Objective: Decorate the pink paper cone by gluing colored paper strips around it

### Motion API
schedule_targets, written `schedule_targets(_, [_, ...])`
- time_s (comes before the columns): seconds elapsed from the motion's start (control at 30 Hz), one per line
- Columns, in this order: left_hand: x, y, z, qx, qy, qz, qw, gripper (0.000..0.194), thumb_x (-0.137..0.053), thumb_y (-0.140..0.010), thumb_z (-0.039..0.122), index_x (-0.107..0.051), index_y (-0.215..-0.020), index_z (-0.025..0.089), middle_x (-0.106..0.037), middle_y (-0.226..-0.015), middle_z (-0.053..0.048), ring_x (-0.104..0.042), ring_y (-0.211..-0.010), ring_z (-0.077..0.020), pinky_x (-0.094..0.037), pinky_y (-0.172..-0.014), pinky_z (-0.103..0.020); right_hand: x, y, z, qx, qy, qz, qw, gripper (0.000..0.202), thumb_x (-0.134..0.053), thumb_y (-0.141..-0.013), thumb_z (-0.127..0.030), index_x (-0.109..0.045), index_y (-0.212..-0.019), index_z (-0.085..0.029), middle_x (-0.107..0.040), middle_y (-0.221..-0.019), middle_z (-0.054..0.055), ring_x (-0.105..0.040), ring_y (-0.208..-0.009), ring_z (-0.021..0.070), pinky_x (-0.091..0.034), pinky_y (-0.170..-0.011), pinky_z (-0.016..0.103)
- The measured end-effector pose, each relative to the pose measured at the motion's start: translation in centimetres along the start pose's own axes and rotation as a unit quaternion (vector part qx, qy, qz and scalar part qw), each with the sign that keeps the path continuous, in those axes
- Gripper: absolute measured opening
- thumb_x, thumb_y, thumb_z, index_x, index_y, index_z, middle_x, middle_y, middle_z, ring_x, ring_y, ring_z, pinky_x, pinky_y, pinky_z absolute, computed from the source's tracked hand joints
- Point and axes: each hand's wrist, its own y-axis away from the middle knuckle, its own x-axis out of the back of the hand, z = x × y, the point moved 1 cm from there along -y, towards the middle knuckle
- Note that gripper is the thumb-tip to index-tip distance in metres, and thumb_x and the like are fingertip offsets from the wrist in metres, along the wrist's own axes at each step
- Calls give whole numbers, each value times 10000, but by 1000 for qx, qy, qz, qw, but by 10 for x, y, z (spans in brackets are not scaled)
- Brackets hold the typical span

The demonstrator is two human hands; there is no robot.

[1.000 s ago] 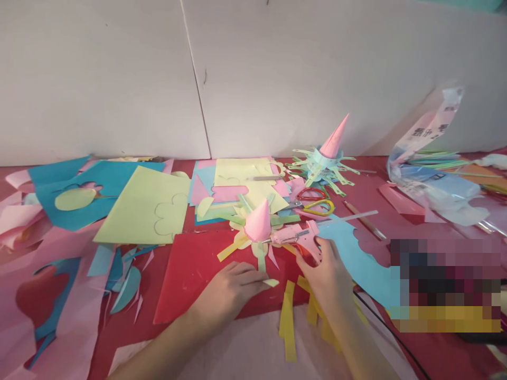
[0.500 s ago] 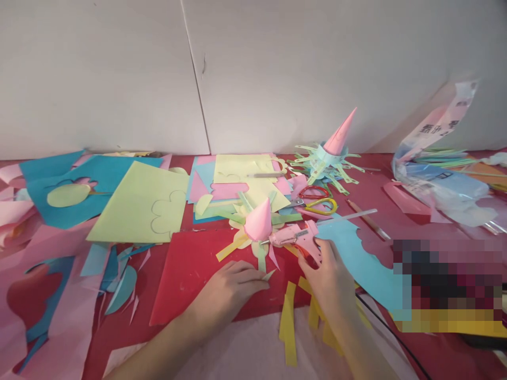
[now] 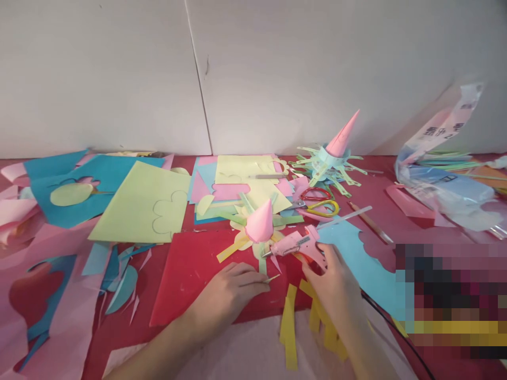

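My right hand (image 3: 330,272) is wrapped round the handle of a pink hot glue gun (image 3: 295,244). The gun's nozzle points left, over a pale green paper strip (image 3: 262,263) that sticks out from a paper flower. At the flower's centre stands a pink paper cone (image 3: 260,221), with green and yellow strips (image 3: 232,248) spread around it. Close in front of the flower, my left hand (image 3: 240,285) is closed, pinching the end of the pale green strip between thumb and fingers. The fingertips partly hide the pinched end.
The flower sits on a red board (image 3: 190,274). Yellow strips (image 3: 290,332) lie between my arms. Scissors (image 3: 320,207), a pencil (image 3: 370,222) and a pink-coned paper piece (image 3: 332,158) are behind. Paper sheets (image 3: 138,206) cover the left; a plastic bag (image 3: 447,184) lies right. A black cord (image 3: 396,332) trails rightward.
The glue gun has drawn slightly down and toward me, its nozzle shifting from the cone's base to the green strip. My left hand stays nearly in place, with the pinched strip end slightly turned.
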Motion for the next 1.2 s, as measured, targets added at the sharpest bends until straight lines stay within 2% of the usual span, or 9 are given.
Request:
schedule_targets(0.13, [2,0,2,-5,-10,-2,1000,305,-390,-927,121,-622,-1107,202,-670,-1084,-49,-580,-984,-165,-494,-833,-307,1,0,-1,4,-18,4,1000,258,-497,-807,-392,-515,-989,-210,-606,-886,52,-559,-669,168,-417,-559,259])
schedule_targets(0.27, [5,-1,6,13,-31,6,999,292,-396,-928,139,-627,-1090,213,-659,-1043,-53,-597,-927,-163,-503,-798,-301,3,-2,-1,-50,-35,18,998,336,-510,-791,-464,-510,-1010,-208,-600,-915,61,-576,-742,186,-428,-577,265])
schedule_targets(0.37, [5,-1,7,53,-75,51,994,264,-430,-916,164,-636,-1064,241,-631,-1057,-56,-601,-911,-171,-514,-750,-298,7,-5,2,-115,-45,49,991,419,-514,-770,-540,-518,-1010,-197,-601,-915,78,-563,-722,193,-427,-586,285])
schedule_targets(0.5, [7,-2,6,107,-116,142,977,244,-461,-909,199,-610,-1100,229,-602,-1123,-84,-595,-961,-193,-523,-777,-328,12,-10,7,-194,-77,63,976,505,-565,-701,-595,-535,-986,-179,-587,-789,54,-506,-583,165,-413,-561,298])
schedule_targets(0.6, [9,-3,7,104,-130,158,973,248,-465,-911,217,-591,-1125,213,-617,-1120,-92,-600,-970,-200,-524,-791,-343,13,-12,8,-227,-94,47,968,516,-596,-675,-580,-538,-991,-175,-571,-738,36,-497,-561,160,-405,-550,297])
schedule_targets(0.97, [7,-3,6,89,-72,131,985,223,-459,-915,199,-615,-1074,197,-678,-1005,-59,-631,-896,-163,-510,-779,-291,9,-7,2,-146,-73,54,985,459,-523,-741,-587,-525,-980,-195,-588,-838,59,-529,-665,180,-424,-595,296])
schedule_targets(1.1, [8,-5,7,53,-26,117,991,204,-483,-904,170,-627,-1047,192,-678,-992,-51,-619,-885,-149,-504,-759,-274,6,-5,1,-113,-59,32,991,432,-508,-770,-561,-515,-1013,-203,-592,-902,69,-561,-741,196,-434,-603,290])
schedule_targets(1.2, [10,-6,10,-3,-8,82,997,198,-475,-906,145,-633,-1021,173,-687,-960,-44,-613,-863,-143,-494,-736,-268,5,-3,1,-89,-52,23,994,418,-513,-774,-538,-507,-1025,-203,-598,-945,75,-576,-761,198,-442,-598,286])
